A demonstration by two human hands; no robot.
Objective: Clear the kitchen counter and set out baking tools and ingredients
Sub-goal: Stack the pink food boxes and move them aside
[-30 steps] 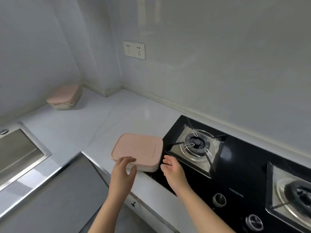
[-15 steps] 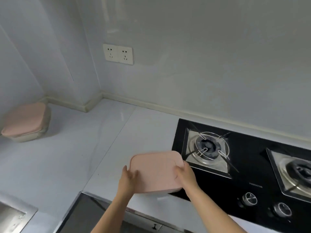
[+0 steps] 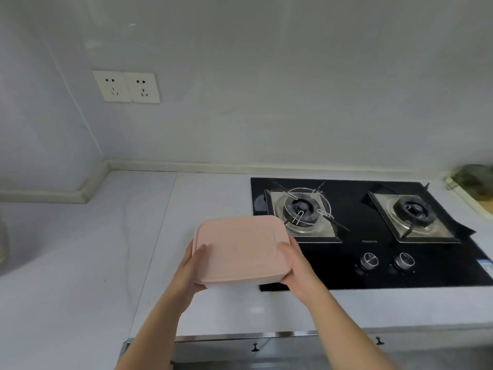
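Both hands are on the pink-lidded container rn, one each side. Left hand grips the left edge w/ thumb lying on top of the lid and fingers curled underneath. Right hand does the same on the right edge, thumb on the lid, fingers tucked under the pale base. Box is roughly level w/ lid on, and in view it's over the front part of the white counter, just left of the black gas hob. Its right side overlaps the hob's front-left corner. Can't tell if it's resting on the counter or held a bit above it tbh. Hob has 2 burners, left burner right behind the box, right burner further over, plus 2 knobs along the front. Double wall socket is up on the back wall to the left. At the far right edge there's smth greenish on a board, too blurry to say what
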